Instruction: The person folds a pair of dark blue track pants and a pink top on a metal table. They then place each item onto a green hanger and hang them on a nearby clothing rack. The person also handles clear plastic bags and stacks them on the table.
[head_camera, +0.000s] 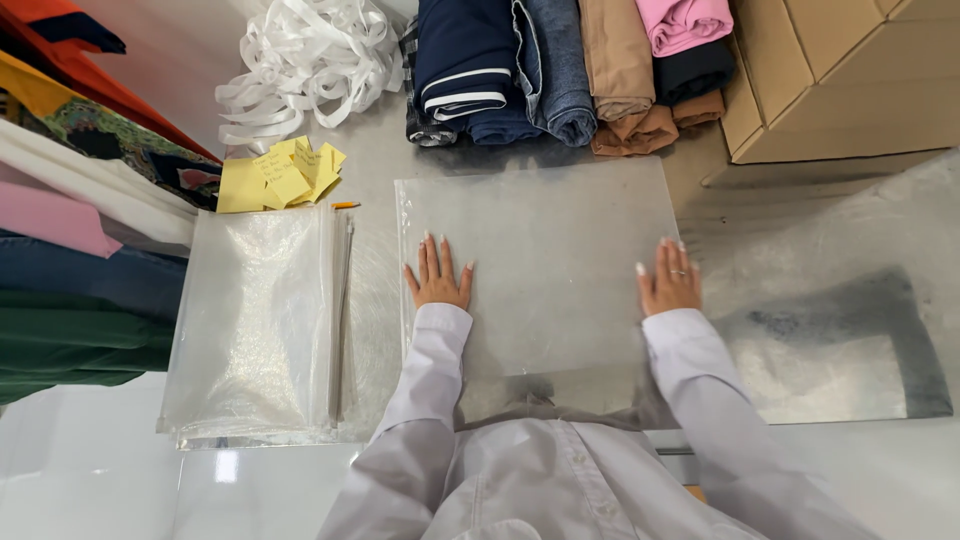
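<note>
A clear plastic sheet or bag (545, 215) lies flat on the grey metal table in front of me. My left hand (438, 275) rests palm down on its left edge, fingers spread. On the sheet's right edge lies my right hand (670, 280), also palm down, with a ring on one finger. Neither hand grips anything. White sleeves cover both my arms.
A stack of clear zip bags (255, 320) lies to the left, yellow sticky notes (280, 175) and a pencil behind it. White ribbon (310, 60) and folded clothes (560, 65) sit at the back, a cardboard box (840, 80) at back right, more folded fabric (70, 250) at far left.
</note>
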